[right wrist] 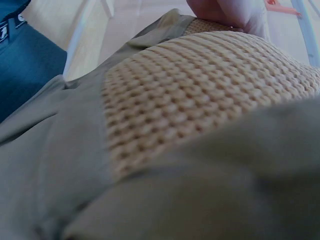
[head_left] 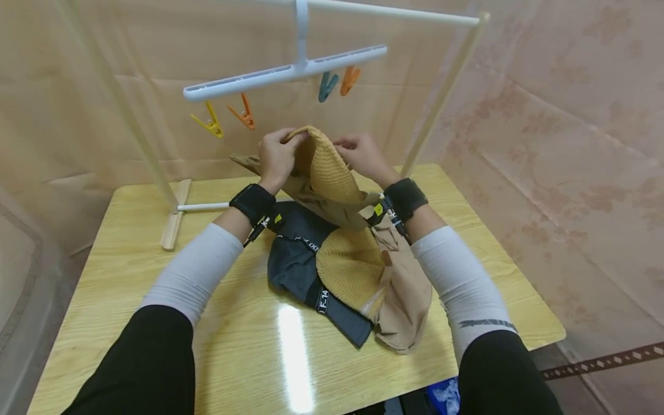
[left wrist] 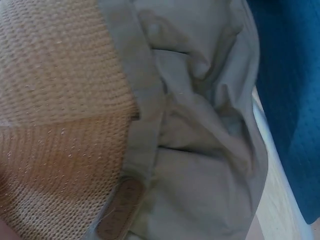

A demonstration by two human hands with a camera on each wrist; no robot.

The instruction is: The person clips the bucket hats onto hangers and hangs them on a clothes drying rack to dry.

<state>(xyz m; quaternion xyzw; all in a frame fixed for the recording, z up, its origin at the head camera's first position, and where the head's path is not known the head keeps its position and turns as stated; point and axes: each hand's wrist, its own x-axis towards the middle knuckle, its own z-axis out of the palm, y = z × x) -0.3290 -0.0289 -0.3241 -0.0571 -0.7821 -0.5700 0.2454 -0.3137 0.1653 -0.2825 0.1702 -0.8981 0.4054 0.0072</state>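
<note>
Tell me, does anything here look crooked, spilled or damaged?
Only the white hanger stands out: it slants against the rail above, left end lower in the head view, though it may just be turned. The raised woven piece is bent, but looks merely pliable. I see no spill or damage.

Forearms (head_left: 193,275) extended forward, left fingers (head_left: 282,138) pinching, right fingers (head_left: 350,142) pinching

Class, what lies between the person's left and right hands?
The curved yellow woven brim of a raised tan fabric hat lies there, shown in the head view.
</note>
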